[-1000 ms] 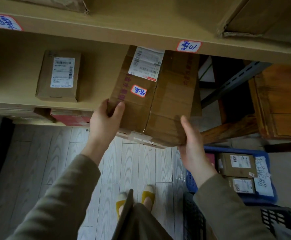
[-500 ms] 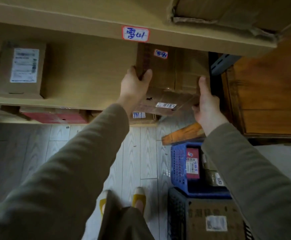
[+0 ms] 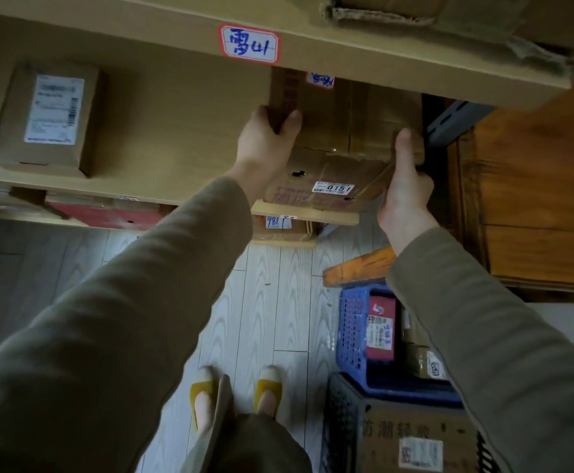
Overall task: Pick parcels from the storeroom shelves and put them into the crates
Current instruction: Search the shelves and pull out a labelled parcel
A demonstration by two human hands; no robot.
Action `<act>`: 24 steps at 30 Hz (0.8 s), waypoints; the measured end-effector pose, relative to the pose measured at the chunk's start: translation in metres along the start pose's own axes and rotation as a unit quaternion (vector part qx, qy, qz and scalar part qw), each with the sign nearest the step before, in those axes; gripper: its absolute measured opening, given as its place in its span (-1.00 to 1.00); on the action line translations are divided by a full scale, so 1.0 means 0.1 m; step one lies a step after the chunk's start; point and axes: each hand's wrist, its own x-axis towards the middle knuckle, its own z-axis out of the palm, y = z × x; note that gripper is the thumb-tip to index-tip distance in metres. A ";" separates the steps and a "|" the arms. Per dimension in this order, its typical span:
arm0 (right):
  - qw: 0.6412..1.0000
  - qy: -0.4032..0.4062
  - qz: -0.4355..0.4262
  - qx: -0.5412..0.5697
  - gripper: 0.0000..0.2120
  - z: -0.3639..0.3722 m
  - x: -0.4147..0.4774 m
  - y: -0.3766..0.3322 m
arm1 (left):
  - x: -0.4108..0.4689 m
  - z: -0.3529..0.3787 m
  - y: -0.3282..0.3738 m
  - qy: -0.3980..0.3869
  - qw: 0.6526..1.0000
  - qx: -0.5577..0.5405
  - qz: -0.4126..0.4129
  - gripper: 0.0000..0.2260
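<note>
The top of the large parcel (image 3: 347, 131) is cut off by the edge of the upper shelf board (image 3: 398, 70), so only part of a red-bordered sticker on it shows; its lower face carries a small white label reading 0151, and the handwriting on the shelf's own tag (image 3: 249, 44) is clear while the print on the other labels is too blurred to read. The parcel sits on the middle shelf (image 3: 176, 131), at its right end, its near edge overhanging the shelf lip. The left hand (image 3: 265, 145) grips the parcel's left corner, thumb on the front face and fingers wrapped behind, out of sight. The right hand (image 3: 405, 189) clasps the right corner, thumb pointing up along the edge, fingers hidden behind the box. Both arms reach up and forward in olive sleeves. A smaller parcel (image 3: 46, 114) lies well apart at the left of the same shelf. Below on the floor, a blue crate (image 3: 353, 332) holds parcels partly covered by the right sleeve, and a black crate (image 3: 340, 421) just beside it holds a carton cut off by the frame.
</note>
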 end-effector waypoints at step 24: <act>0.972 0.088 0.024 -0.216 -0.75 -0.22 0.68 2.93 | -0.34 -0.05 -2.94 -0.083 0.980 0.098 -0.149 -0.68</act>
